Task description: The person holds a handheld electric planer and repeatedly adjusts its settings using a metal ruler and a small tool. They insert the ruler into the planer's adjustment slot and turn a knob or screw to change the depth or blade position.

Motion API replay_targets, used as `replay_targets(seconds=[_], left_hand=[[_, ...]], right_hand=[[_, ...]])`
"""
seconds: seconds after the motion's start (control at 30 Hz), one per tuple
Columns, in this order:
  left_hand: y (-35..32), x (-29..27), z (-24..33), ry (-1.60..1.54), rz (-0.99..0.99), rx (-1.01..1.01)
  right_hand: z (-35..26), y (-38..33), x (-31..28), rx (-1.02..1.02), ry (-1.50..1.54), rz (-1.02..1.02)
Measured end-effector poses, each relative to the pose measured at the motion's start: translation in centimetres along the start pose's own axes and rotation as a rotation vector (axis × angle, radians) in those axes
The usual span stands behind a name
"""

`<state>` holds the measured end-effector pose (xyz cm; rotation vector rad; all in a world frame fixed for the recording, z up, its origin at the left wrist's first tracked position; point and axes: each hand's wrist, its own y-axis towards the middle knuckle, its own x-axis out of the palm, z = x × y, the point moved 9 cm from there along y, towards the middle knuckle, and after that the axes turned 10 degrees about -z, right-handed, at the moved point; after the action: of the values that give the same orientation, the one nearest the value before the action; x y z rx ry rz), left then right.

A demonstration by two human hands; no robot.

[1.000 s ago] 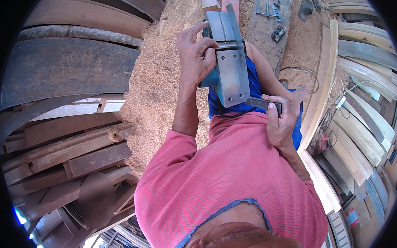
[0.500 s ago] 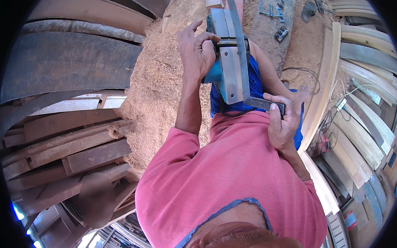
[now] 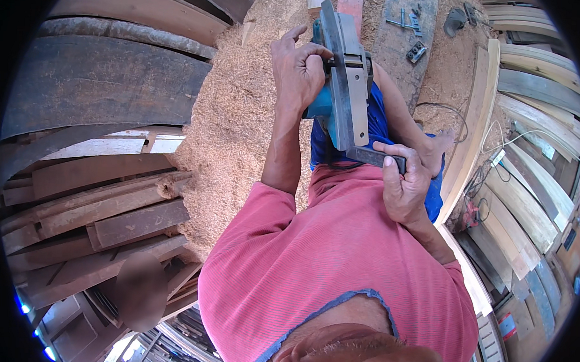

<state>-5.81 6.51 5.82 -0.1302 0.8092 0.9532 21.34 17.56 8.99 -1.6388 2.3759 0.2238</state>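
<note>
An upturned teal electric hand planer (image 3: 358, 100) lies over my blue shorts, its metal sole facing up. My left hand (image 3: 298, 69) grips its left side, thumb and fingers curled at the middle. Along the left part of the sole runs the long steel blade of a try square (image 3: 340, 87), set on its edge. My right hand (image 3: 406, 185) holds the square's dark stock at the planer's near end, thumb and forefinger pinching it. The planer's far underside and most of its body are hidden below the sole.
Wood shavings (image 3: 228, 121) cover the floor. Ahead, a T-handled wrench (image 3: 404, 20) and a small metal part (image 3: 416, 52) lie on a board (image 3: 390, 69). Stacked planks (image 3: 108, 85) line the left, more boards (image 3: 525, 208) the right. A dark cable (image 3: 466, 123) loops at right.
The try square's blade has shifted left across the sole, from its right part to its left edge. My right hand moved slightly left with it; my left hand stays on the planer.
</note>
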Motion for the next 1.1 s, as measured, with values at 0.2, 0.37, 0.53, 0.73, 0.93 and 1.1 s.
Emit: replay_targets(seconds=[0.2,0.37,0.53,0.73,0.93,1.1], left_hand=[[0.1,-0.3,0.8,-0.022,-0.030,0.092],[0.4,0.0,1.1,-0.026,-0.085,0.120],[0.3,-0.2,1.7,0.054,-0.031,0.214],[0.0,-0.6,1.1,0.104,0.065,0.134],[0.3,0.1,0.0,-0.116,-0.057,0.100],[0.2,1.4,-0.9,0.008,-0.222,-0.050]], right_hand=[[-0.1,0.1,0.2,-0.018,-0.024,0.005],[0.2,0.0,0.3,0.000,-0.028,-0.005],[0.1,-0.1,0.2,-0.002,-0.037,-0.003],[-0.6,0.3,0.3,-0.071,-0.027,0.021],[1.8,2.4,-3.9,0.043,-0.125,0.117],[12.8,8.4,-9.8,0.208,-0.195,0.257]])
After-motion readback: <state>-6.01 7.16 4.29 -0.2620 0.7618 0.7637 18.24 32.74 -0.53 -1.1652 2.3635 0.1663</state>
